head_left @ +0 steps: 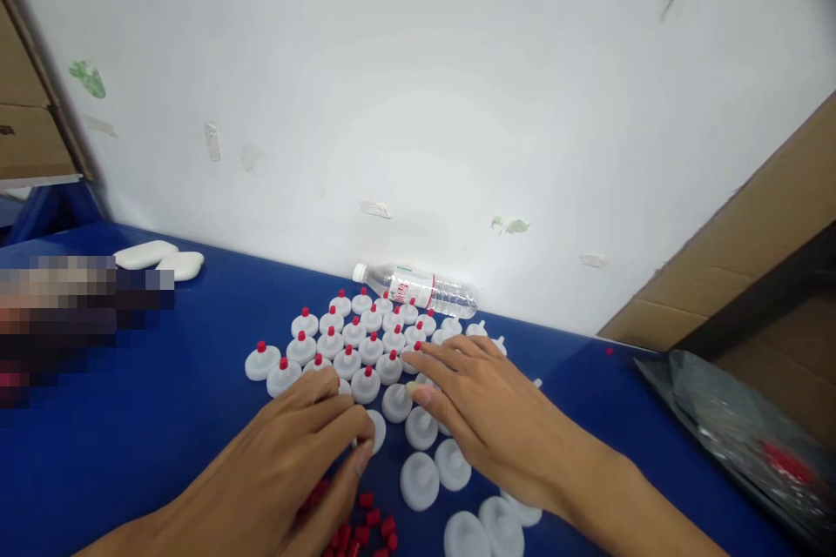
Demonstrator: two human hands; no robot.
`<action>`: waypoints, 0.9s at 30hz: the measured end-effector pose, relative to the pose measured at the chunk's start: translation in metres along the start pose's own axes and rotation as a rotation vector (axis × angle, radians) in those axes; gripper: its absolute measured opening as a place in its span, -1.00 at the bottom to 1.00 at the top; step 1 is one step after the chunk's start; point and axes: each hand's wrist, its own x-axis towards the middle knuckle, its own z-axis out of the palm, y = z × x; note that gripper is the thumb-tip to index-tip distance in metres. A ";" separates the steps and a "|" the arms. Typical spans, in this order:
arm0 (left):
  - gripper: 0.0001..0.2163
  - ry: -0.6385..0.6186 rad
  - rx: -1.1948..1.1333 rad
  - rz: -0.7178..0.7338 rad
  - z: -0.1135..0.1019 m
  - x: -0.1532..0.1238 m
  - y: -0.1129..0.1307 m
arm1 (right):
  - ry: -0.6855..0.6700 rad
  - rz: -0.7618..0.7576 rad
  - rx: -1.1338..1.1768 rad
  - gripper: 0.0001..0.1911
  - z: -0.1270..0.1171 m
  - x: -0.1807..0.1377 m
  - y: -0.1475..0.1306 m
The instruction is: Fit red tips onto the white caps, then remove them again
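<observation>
On the blue table stand several white round caps with red tips, set in rows. Nearer me lie several white caps without red tips. A heap of small red plugs lies at the front, partly under my left hand. My left hand rests curled over the plugs, its fingertips pinched at a bare white cap; what they hold is hidden. My right hand lies flat with spread fingers over the bare caps, its fingertips touching the capped rows.
A clear plastic water bottle lies on its side against the white wall. Two white oval pieces sit at the back left. A cardboard box with a dark plastic bag stands at the right. Another cardboard box is at the far left.
</observation>
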 end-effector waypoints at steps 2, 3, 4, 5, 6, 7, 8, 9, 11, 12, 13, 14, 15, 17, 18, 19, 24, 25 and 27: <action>-0.84 0.025 -0.030 -0.024 -0.001 -0.001 -0.003 | 0.023 -0.008 0.004 -0.54 0.001 0.001 0.003; -0.83 0.042 -0.043 -0.040 -0.001 -0.002 -0.004 | 0.059 -0.016 0.018 -0.55 0.000 0.000 0.003; -0.84 0.064 -0.049 -0.058 0.000 -0.003 -0.004 | 0.111 -0.028 0.049 -0.58 -0.004 0.000 0.004; -0.84 0.095 -0.042 -0.081 0.000 -0.004 -0.004 | 0.179 -0.047 0.097 -0.62 -0.008 -0.001 0.003; -0.85 0.134 -0.023 -0.118 0.001 -0.005 -0.004 | 0.263 -0.072 0.156 -0.67 -0.013 -0.002 0.001; -0.84 0.171 -0.001 -0.161 0.002 -0.007 -0.004 | 0.342 -0.101 0.219 -0.73 -0.017 -0.004 -0.002; -0.83 0.198 0.014 -0.198 0.002 -0.008 -0.004 | 0.396 -0.132 0.277 -0.80 -0.021 -0.005 -0.006; -0.81 0.212 0.021 -0.222 0.003 -0.009 -0.003 | 0.408 -0.162 0.319 -0.85 -0.024 -0.007 -0.011; -0.82 0.206 0.003 -0.201 0.003 -0.008 -0.003 | 0.344 -0.244 0.340 -0.89 -0.022 -0.009 -0.022; -0.82 0.191 -0.007 -0.149 0.003 -0.007 -0.003 | 0.298 -0.289 0.317 -0.91 -0.019 -0.009 -0.028; -0.84 0.172 -0.012 -0.086 0.002 -0.005 -0.002 | 0.272 -0.328 0.281 -0.92 -0.015 -0.010 -0.033; -0.85 0.154 -0.014 -0.022 0.001 -0.003 -0.002 | 0.265 -0.357 0.239 -0.90 -0.010 -0.010 -0.037; -0.88 0.139 -0.016 0.030 0.000 -0.001 -0.001 | 0.263 -0.380 0.207 -0.87 -0.005 -0.009 -0.040; -0.92 0.099 -0.005 0.077 -0.002 0.004 0.000 | 0.274 -0.398 0.162 -0.79 0.002 -0.009 -0.042; -0.89 0.082 0.006 0.081 -0.003 0.006 0.001 | 0.280 -0.401 0.157 -0.77 0.004 -0.008 -0.042; -0.84 0.072 0.017 0.085 -0.004 0.008 0.001 | 0.287 -0.401 0.165 -0.77 0.004 -0.008 -0.040; -0.68 0.131 -0.045 0.132 0.004 -0.001 -0.003 | 0.303 -0.442 0.199 -0.75 -0.002 -0.007 -0.035; -0.71 0.172 -0.066 0.102 0.009 -0.008 -0.005 | 0.325 -0.463 0.133 -0.71 -0.004 -0.008 -0.036; -0.71 0.225 -0.076 -0.033 0.019 -0.025 -0.009 | 0.369 -0.478 -0.032 -0.65 -0.007 -0.009 -0.040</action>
